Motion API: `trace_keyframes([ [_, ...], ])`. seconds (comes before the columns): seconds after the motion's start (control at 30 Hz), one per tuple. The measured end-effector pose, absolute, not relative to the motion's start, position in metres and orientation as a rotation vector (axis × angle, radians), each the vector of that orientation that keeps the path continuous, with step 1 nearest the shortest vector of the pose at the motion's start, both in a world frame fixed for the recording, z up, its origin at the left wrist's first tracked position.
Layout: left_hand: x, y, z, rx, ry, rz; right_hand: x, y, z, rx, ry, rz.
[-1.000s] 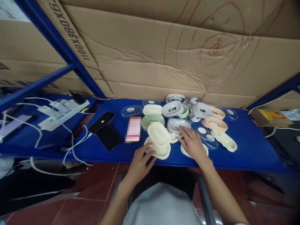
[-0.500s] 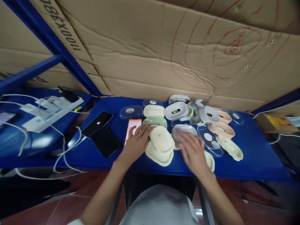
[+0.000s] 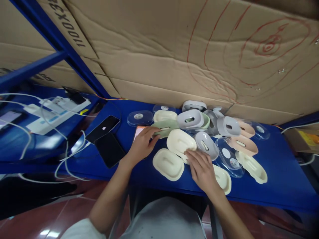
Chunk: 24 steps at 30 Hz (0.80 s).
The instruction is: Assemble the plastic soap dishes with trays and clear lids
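Observation:
My left hand (image 3: 142,145) is closed on a pale green oval soap-dish part (image 3: 164,128) and holds it just above the blue shelf (image 3: 279,172). My right hand (image 3: 202,167) grips the near edge of a cream oval dish part (image 3: 179,141), which sits tilted. A second cream part (image 3: 168,163) lies flat between my hands. A grey part (image 3: 205,144) leans just right of the tilted cream one. Another cream piece (image 3: 223,177) shows partly under my right wrist.
Behind lie several more oval parts in grey (image 3: 191,119), pink (image 3: 242,145) and cream (image 3: 251,165), plus clear lids (image 3: 140,117). Two dark phones (image 3: 106,139) lie at left, a lit phone (image 3: 138,132) under my left hand. A white power strip (image 3: 53,113) with cables sits far left. Cardboard (image 3: 174,59) backs the shelf.
My left hand has taken up the green part from beside the lit phone. My right hand has lifted the upper cream part off the lower one, which now lies alone.

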State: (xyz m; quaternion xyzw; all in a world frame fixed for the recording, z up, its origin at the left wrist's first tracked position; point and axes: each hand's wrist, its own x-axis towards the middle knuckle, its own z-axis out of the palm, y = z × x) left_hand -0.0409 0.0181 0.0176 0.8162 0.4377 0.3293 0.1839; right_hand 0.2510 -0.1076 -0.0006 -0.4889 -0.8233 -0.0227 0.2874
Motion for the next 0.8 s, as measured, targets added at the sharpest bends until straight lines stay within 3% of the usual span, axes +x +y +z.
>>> trace_keyframes([
  [0.43, -0.021, 0.022, 0.02, 2.371, 1.243, 0.605, 0.248, -0.116, 0.011, -1.383, -2.265, -0.035],
  [0.8, -0.037, -0.056, 0.03, 2.444, 1.221, 1.081, 0.242, -0.144, 0.019, -1.207, -2.202, 0.101],
])
